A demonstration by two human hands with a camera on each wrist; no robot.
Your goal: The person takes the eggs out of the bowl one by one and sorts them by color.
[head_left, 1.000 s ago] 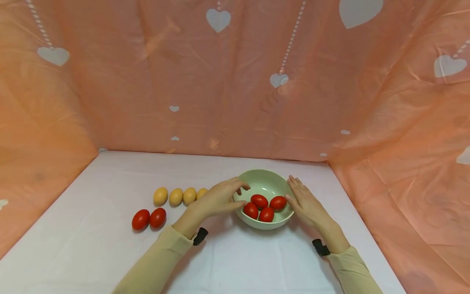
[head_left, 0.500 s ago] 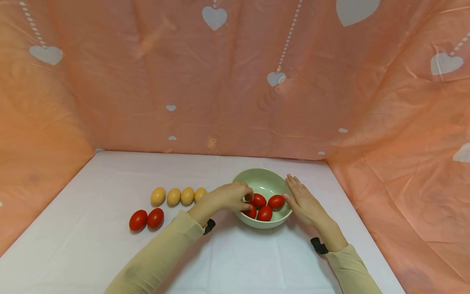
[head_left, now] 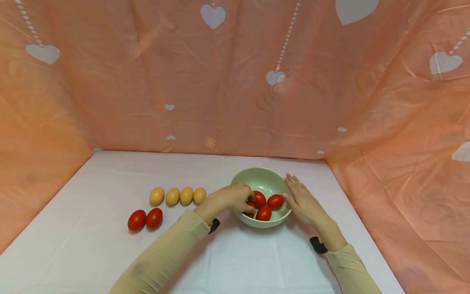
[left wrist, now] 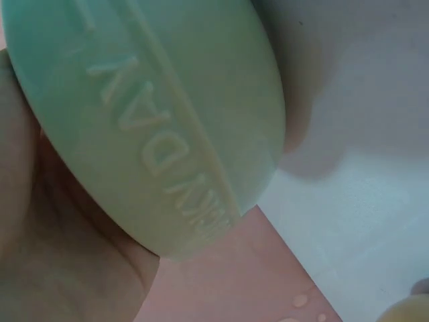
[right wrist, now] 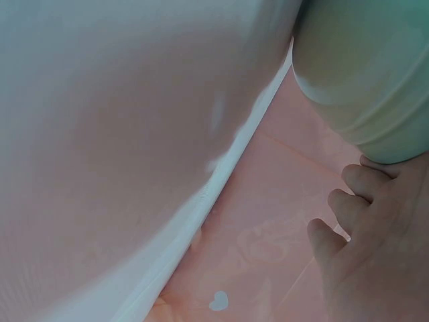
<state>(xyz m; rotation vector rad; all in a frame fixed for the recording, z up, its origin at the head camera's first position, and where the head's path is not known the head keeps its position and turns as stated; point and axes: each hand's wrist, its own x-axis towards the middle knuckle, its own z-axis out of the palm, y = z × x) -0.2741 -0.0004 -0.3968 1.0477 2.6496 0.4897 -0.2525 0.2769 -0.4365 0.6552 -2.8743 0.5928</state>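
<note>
A pale green bowl (head_left: pixel 258 175) stands on the white tabletop, with several red eggs (head_left: pixel 264 213) in its near half. My left hand (head_left: pixel 235 198) reaches over the bowl's left rim. Its thumb and curled fingers pinch the leftmost red egg (head_left: pixel 250 211), which they partly cover. My right hand (head_left: pixel 304 204) lies along the bowl's right side, fingers straight and thumb at the rim. In the left wrist view the bowl's wall (left wrist: pixel 167 134) shows raised lettering and hides the fingertips. The right wrist view has the right fingers (right wrist: pixel 348 208) against the bowl (right wrist: pixel 369 80).
Several yellow eggs (head_left: pixel 172 197) form a row left of the bowl, the nearest beside my left forearm. Two more red eggs (head_left: pixel 154 219) lie in front of them. Orange cloth (head_left: pixel 220 102) with hearts hangs behind and at both sides of the white tabletop (head_left: pixel 238 261).
My left hand has moved right and down into the bowl, and its fingers have closed round the leftmost red egg. My right hand has stayed against the bowl.
</note>
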